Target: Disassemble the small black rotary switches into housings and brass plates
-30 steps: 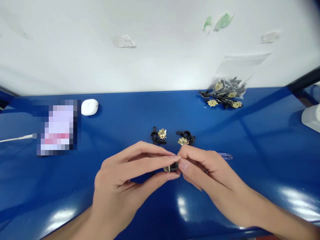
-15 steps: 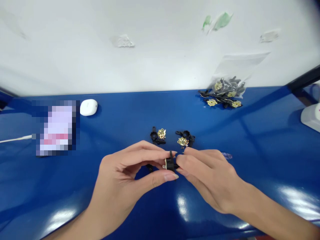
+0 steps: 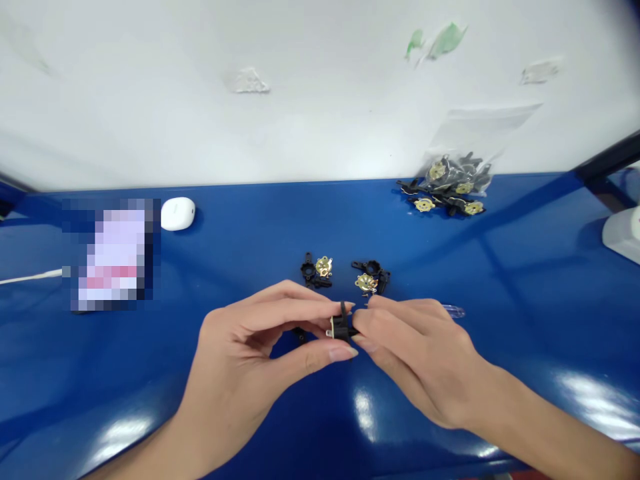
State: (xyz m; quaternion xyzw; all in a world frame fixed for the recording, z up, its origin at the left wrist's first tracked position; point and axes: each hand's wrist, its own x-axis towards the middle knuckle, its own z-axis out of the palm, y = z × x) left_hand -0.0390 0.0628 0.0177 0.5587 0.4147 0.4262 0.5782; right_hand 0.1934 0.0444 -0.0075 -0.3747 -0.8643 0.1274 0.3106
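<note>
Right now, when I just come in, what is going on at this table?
A person is holding a small black part between the left hand and the right hand, with the fingertips of both hands on it. Just beyond the hands, two similar black parts with brass discs lie on the blue table. Farther back, a clear plastic bag holds more of these parts, and a few lie loose beside it.
</note>
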